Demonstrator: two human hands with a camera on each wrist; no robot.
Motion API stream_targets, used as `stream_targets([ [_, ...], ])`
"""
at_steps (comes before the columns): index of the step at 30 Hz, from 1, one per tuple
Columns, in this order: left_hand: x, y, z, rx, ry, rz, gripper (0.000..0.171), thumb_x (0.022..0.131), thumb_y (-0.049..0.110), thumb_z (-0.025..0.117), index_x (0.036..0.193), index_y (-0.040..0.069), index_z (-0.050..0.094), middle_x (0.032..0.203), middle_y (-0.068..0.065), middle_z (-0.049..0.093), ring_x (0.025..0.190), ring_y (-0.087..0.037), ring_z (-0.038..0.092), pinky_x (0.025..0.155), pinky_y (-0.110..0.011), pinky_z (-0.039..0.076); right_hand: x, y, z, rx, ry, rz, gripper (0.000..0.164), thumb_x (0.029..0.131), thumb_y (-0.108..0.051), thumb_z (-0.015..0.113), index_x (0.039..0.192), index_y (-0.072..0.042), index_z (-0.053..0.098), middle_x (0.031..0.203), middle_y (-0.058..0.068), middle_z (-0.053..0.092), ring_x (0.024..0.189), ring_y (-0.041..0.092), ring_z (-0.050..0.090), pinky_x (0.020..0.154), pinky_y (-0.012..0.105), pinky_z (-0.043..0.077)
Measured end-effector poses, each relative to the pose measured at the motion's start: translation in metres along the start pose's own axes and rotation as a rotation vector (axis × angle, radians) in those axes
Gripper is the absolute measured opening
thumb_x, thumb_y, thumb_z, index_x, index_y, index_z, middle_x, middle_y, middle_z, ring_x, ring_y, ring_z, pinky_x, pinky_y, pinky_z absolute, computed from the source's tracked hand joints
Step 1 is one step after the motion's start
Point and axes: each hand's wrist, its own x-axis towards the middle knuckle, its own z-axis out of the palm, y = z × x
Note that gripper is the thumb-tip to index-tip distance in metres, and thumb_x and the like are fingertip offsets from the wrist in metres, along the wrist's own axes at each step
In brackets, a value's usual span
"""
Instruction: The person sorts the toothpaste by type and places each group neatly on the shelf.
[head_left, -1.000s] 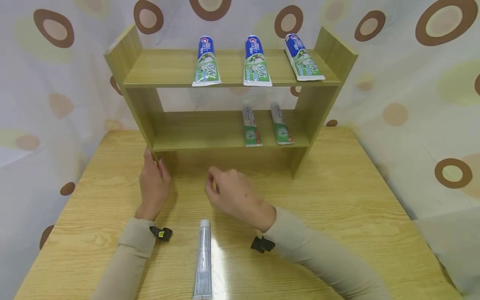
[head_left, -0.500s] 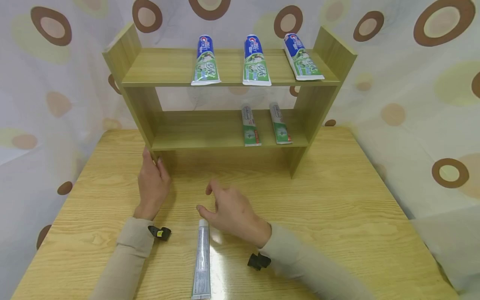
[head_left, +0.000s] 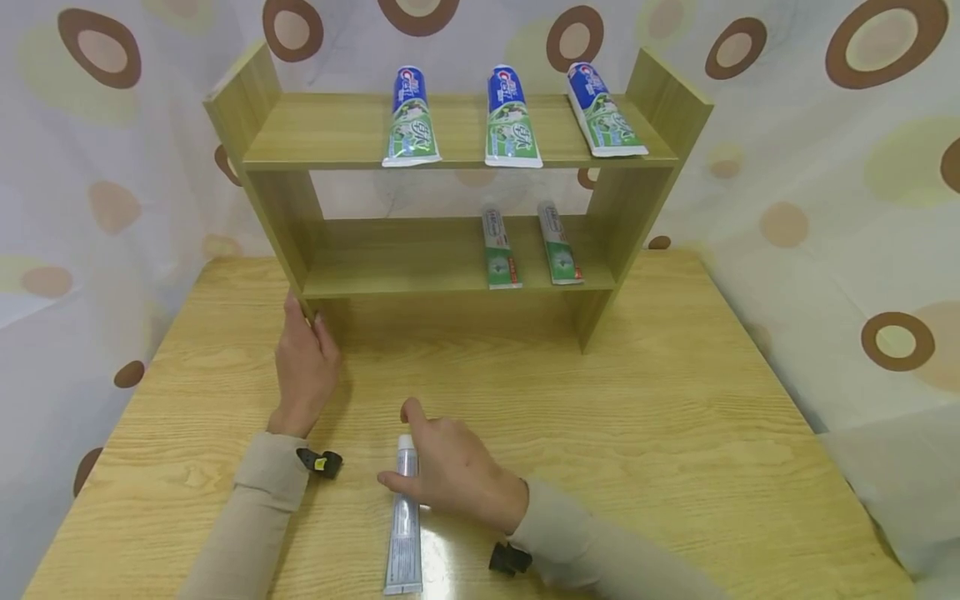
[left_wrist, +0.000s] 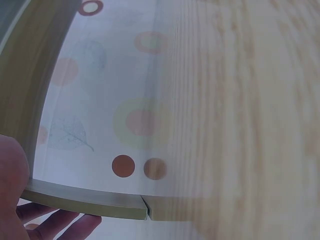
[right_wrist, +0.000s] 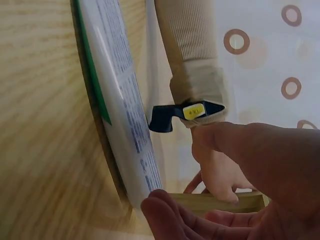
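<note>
A small two-tier wooden shelf (head_left: 390, 257) stands at the back of the table. My left hand (head_left: 306, 371) grips the lower front of its left side panel; in the left wrist view the thumb and fingers (left_wrist: 82, 227) lie on either side of the panel's edge. A silvery-white toothpaste tube (head_left: 405, 546) with a white cap lies on the table, cap toward the shelf. Over its cap end is my right hand (head_left: 459, 473), thumb and index finger spread apart. In the right wrist view the fingertips (right_wrist: 159, 212) come right at the tube's end.
Three blue-and-green toothpaste tubes (head_left: 513, 121) lie on the upper board. Two white-and-green tubes (head_left: 498, 250) rest toward the right of the lower board. A patterned curtain (head_left: 832, 200) surrounds the wooden table (head_left: 660, 433).
My right hand has moved down and toward me from in front of the shelf to the lying tube, its thumb and index finger parting. The left hand stays at the panel.
</note>
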Motion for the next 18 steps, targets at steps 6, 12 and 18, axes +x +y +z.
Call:
stream_targets([
  [6, 0.000, 0.000, 0.001, 0.001, 0.003, -0.006, 0.051, 0.116, 0.012, 0.042, 0.164, -0.002, 0.031, 0.139, -0.040, 0.061, 0.121, -0.062, 0.067, 0.096, -0.074, 0.056, -0.008, -0.003, 0.009, -0.056, -0.016, -0.007, 0.057, 0.094, -0.039, 0.087, 0.120, -0.006, 0.049, 0.057, -0.011, 0.039, 0.041, -0.004, 0.031, 0.039, 0.011, 0.029],
  [12, 0.000, -0.002, 0.002, -0.002, 0.012, -0.001, 0.052, 0.116, 0.012, 0.042, 0.165, -0.001, 0.031, 0.139, -0.040, 0.061, 0.120, -0.062, 0.068, 0.095, -0.074, 0.056, -0.011, -0.005, 0.016, -0.088, -0.026, 0.010, 0.055, 0.095, -0.044, 0.085, 0.119, -0.005, 0.055, 0.057, -0.009, 0.045, 0.044, -0.002, 0.036, 0.040, 0.013, 0.034],
  [18, 0.000, -0.001, 0.002, 0.002, 0.011, 0.005, 0.051, 0.116, 0.012, 0.041, 0.164, -0.002, 0.031, 0.140, -0.040, 0.061, 0.122, -0.061, 0.067, 0.097, -0.073, 0.056, -0.013, -0.006, 0.021, -0.099, -0.043, -0.004, 0.054, 0.100, -0.043, 0.080, 0.126, 0.000, 0.062, 0.055, -0.011, 0.044, 0.041, -0.004, 0.034, 0.039, 0.010, 0.034],
])
